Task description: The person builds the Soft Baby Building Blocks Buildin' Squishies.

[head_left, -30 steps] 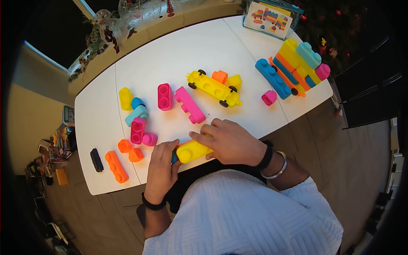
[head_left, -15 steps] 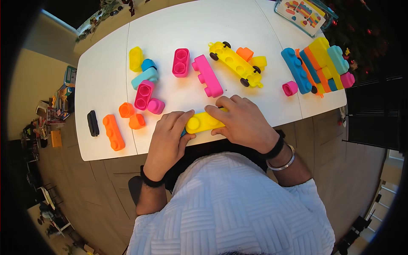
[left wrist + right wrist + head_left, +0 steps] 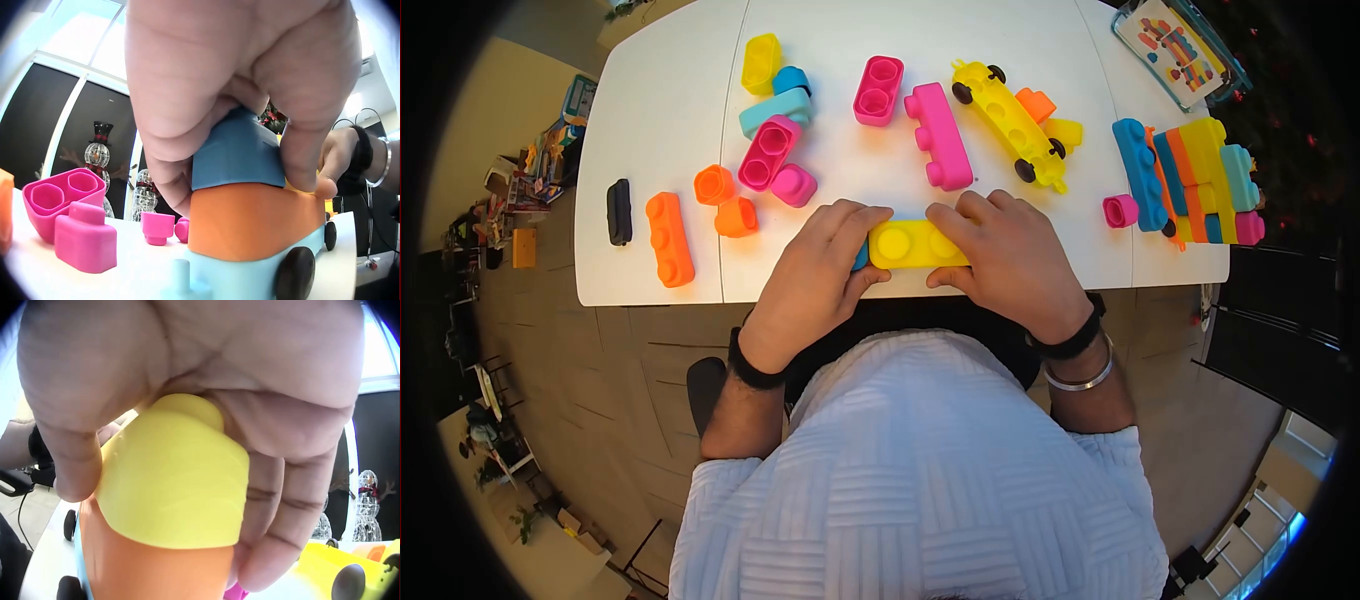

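Near the table's front edge stands a stack: a light-blue wheeled base (image 3: 237, 278), an orange block (image 3: 256, 219), and on top a blue block (image 3: 234, 153) beside a yellow block (image 3: 915, 245). My left hand (image 3: 815, 275) grips the blue block from above, thumb on the near side and fingers on the far side. My right hand (image 3: 1015, 260) holds the yellow block's other end (image 3: 175, 481) the same way. The blue block is mostly under my left hand in the head view. Most of the base is hidden there too.
Beyond the hands lie a long pink block (image 3: 940, 135), a pink two-hole block (image 3: 879, 90) and a yellow wheeled base (image 3: 1010, 120). Loose blocks and a long orange block (image 3: 668, 240) are at left, a multicoloured build (image 3: 1195, 180) at right.
The head view has tilted down and shifted, so the table sits higher in it. Both hands keep their hold on the stack, which now lies straighter across the view.
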A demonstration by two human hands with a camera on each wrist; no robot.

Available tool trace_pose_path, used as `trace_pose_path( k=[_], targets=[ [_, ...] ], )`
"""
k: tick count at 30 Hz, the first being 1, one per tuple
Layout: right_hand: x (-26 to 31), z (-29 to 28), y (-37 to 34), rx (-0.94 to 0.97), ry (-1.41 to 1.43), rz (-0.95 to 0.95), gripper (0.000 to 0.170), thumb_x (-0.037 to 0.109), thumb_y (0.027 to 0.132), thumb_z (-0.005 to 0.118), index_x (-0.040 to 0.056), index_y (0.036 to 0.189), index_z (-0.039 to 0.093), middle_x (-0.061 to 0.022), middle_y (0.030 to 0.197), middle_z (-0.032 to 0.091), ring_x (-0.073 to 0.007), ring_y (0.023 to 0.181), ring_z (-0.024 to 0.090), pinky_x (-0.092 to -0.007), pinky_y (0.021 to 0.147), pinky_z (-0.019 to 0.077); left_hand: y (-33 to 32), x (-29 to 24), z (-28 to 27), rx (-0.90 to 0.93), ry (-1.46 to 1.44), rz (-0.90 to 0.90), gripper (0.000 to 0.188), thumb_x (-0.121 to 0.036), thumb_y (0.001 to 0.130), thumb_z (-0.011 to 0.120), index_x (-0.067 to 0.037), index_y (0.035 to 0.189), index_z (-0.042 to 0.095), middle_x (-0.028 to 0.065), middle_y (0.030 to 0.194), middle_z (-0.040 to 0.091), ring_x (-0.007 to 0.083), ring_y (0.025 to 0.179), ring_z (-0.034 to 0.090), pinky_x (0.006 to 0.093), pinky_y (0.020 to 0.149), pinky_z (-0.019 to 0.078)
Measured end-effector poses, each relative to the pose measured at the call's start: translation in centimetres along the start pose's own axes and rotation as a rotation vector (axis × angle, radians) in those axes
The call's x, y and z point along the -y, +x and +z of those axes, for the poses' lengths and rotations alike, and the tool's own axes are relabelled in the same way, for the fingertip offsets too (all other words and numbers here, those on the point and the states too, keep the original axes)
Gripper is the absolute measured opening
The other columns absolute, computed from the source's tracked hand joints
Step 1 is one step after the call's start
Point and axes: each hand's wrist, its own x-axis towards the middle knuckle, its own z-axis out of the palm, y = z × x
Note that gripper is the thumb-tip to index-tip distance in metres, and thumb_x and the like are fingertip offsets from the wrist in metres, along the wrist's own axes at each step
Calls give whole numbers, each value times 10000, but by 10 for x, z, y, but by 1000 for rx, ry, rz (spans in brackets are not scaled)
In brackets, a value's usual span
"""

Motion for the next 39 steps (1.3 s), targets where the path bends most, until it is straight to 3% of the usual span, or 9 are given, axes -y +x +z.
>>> trace_pose_path(
  k=[9,13,15,22,28,29,31,35,39],
  targets=[
    [10,8,5,-39,-110,37,637,468,810,913,128,1271,635,-68,1149,642,-278,997,669,-443,841,558,-1,7,-28,111,-216,41,618,-203,969,838,-33,1505,581,181,1344,642,403,1219,641,449,1059,522],
    [14,7,5,-19,-121,63,622,449,791,931,137,1242,638,-59,1158,642,-272,1002,676,-436,834,559,10,43,-54,-57,-106,67,541,-271,981,838,-60,1445,657,175,1362,664,390,1231,659,454,1025,552],
    [12,8,5,-18,-125,61,619,441,784,937,140,1237,640,-56,1156,643,-269,1004,678,-433,832,559,21,49,-59,-283,280,-8,557,-247,964,850,-119,1473,663,171,1367,685,383,1235,663,458,997,578],
    [8,13,2,-120,-101,8,583,403,781,958,160,1228,673,-74,1117,653,-259,960,687,-409,770,552,35,79,-49,-135,562,-190,580,-159,934,864,-198,1478,670,173,1347,713,379,1200,682,468,965,600],
    [10,12,2,-117,-87,20,584,395,781,960,152,1231,679,-63,1101,660,-261,962,693,-405,764,556,25,73,-69,-337,410,-162,447,-113,965,817,-50,1365,630,164,1159,741,342,1018,775,436,853,629],
    [10,12,2,-108,-80,22,583,393,781,959,148,1230,680,-62,1097,661,-261,963,695,-404,760,557,21,58,-71,-400,206,-305,448,-47,977,748,-27,1400,601,172,1228,721,305,1102,768,410,914,627],
    [11,12,2,-106,-85,30,581,391,782,959,143,1228,681,-61,1098,661,-261,967,698,-402,764,561,13,32,-69,-581,-301,-173,444,9,978,653,-16,1416,581,190,1331,673,289,1205,729,414,1007,607],
    [11,13,4,-107,-92,9,582,394,786,957,133,1227,681,-58,1101,660,-260,982,703,-400,780,575,-6,12,-57,-242,-477,94,572,75,892,652,-38,1446,562,198,1392,639,286,1224,696,408,1111,537],
    [10,17,5,-122,-92,-15,601,393,792,955,123,1247,671,-59,1114,660,-257,987,704,-402,787,582,-11,10,-33,-102,-394,80,533,116,783,734,-68,1251,558,188,1321,709,280,1152,712,376,1018,556]
  ],
)
